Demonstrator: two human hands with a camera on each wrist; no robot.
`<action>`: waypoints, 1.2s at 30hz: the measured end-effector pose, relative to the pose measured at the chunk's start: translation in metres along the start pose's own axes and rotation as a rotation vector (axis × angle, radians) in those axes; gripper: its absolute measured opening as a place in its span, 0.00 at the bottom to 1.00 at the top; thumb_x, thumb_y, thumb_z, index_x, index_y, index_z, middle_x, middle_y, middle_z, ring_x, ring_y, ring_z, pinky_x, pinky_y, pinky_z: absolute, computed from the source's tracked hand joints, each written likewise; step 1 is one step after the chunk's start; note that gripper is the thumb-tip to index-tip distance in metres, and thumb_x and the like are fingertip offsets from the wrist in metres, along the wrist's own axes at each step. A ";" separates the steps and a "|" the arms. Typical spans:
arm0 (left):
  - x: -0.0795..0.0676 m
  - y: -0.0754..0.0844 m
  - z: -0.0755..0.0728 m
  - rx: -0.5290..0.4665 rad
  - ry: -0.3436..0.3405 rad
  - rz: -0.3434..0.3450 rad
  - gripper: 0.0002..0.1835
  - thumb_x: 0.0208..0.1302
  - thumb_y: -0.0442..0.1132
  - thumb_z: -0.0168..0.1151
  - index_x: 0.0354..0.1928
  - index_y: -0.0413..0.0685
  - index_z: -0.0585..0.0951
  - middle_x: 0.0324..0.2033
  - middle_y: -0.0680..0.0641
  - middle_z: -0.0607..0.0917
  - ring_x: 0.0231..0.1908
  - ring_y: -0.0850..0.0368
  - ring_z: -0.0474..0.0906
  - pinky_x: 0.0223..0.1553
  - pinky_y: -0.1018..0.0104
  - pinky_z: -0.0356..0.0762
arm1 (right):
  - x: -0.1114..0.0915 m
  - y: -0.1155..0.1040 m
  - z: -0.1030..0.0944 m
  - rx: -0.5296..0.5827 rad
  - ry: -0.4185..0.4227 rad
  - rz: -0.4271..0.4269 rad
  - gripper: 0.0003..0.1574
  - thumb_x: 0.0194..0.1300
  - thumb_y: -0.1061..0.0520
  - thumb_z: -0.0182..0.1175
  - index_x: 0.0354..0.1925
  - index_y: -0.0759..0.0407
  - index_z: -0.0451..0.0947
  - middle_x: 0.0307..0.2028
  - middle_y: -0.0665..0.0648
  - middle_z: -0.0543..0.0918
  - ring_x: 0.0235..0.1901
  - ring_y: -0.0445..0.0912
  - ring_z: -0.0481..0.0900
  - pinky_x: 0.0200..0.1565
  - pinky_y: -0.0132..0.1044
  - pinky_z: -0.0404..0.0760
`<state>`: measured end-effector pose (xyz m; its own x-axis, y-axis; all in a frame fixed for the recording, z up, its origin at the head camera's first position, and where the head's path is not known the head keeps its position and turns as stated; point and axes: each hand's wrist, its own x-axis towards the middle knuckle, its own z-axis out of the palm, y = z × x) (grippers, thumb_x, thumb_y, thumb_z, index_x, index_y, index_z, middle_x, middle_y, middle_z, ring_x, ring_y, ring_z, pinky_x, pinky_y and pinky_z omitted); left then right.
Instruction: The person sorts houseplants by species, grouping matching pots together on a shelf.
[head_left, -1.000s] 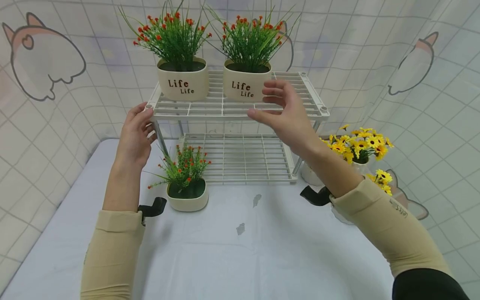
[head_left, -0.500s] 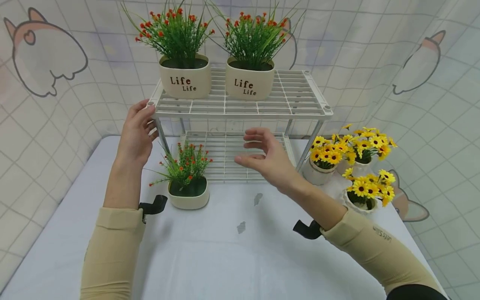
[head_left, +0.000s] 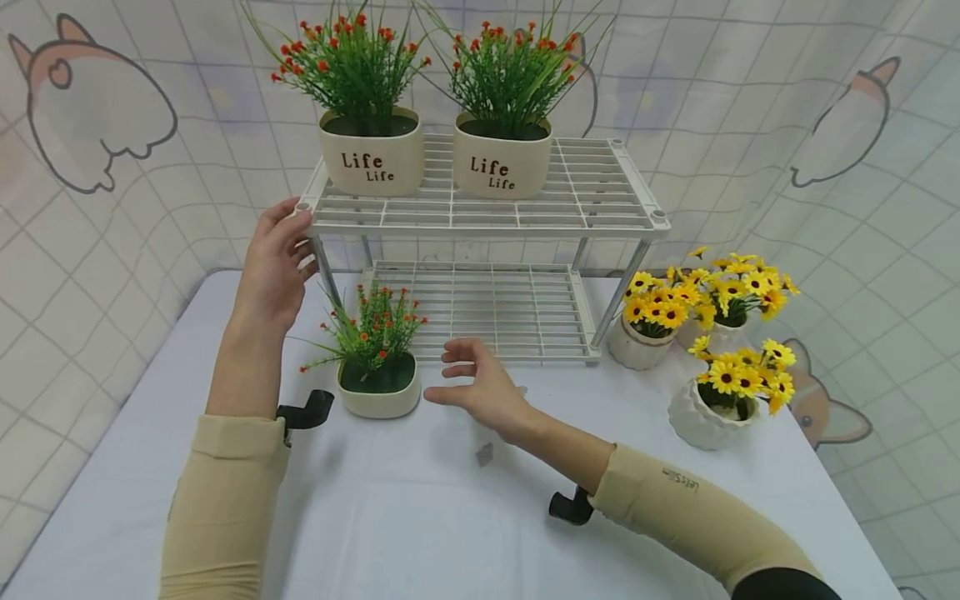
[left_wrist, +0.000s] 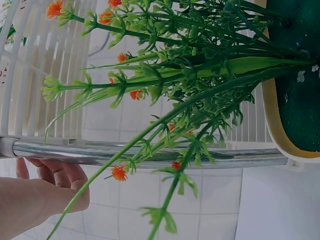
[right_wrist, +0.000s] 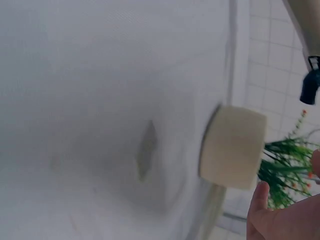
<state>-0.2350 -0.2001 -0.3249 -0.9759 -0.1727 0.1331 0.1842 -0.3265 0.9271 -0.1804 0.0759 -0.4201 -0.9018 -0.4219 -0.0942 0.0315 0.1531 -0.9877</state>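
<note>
In the head view my left hand (head_left: 270, 267) holds the front left corner of a white two-tier wire shelf rack (head_left: 480, 221). Its fingers bend at the chrome post (left_wrist: 90, 154) in the left wrist view. My right hand (head_left: 483, 387) hovers over the table with thumb and fingers spread, just right of a cream flowerpot (head_left: 380, 403) that holds grass and small orange-red flowers. That pot stands on the table before the rack's left front post; its plain side faces the right wrist view. Two matching pots, one on the left (head_left: 372, 162) and one to its right (head_left: 504, 162), sit on the upper tier, lettered "Life".
To the rack's right are three white pots of yellow daisies: one beside the post (head_left: 641, 342), one behind (head_left: 727, 333), one nearer the front (head_left: 708, 417). A white cloth (head_left: 420, 517) with grey patches covers the table. A patterned curtain (head_left: 720, 167) hangs behind.
My right hand has come away from the upper right pot, moving down and left to beside the lower flowerpot. My left hand stays on the rack corner.
</note>
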 end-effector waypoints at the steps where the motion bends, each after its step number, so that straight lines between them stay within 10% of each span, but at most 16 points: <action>1: 0.000 0.000 0.000 0.001 0.001 0.000 0.23 0.75 0.46 0.60 0.66 0.56 0.66 0.58 0.48 0.72 0.50 0.56 0.68 0.50 0.61 0.58 | 0.001 0.004 0.004 0.007 0.000 0.010 0.44 0.60 0.60 0.75 0.69 0.59 0.65 0.64 0.60 0.72 0.62 0.53 0.74 0.56 0.47 0.77; 20: -0.001 -0.003 0.000 0.020 0.004 0.014 0.24 0.75 0.47 0.60 0.67 0.57 0.65 0.59 0.49 0.71 0.53 0.56 0.67 0.52 0.60 0.56 | 0.034 0.036 0.045 0.056 0.069 0.125 0.52 0.54 0.62 0.79 0.72 0.60 0.63 0.66 0.59 0.70 0.66 0.58 0.68 0.62 0.52 0.72; 36: -0.001 -0.002 0.000 0.017 0.005 0.021 0.23 0.75 0.47 0.60 0.67 0.57 0.66 0.59 0.48 0.71 0.52 0.55 0.67 0.51 0.61 0.57 | 0.046 0.038 0.060 0.033 0.064 0.064 0.55 0.52 0.65 0.80 0.73 0.54 0.65 0.66 0.56 0.71 0.62 0.55 0.70 0.60 0.49 0.73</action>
<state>-0.2343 -0.1991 -0.3270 -0.9712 -0.1842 0.1510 0.2028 -0.3070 0.9298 -0.1950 0.0091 -0.4690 -0.9231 -0.3540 -0.1502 0.1033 0.1479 -0.9836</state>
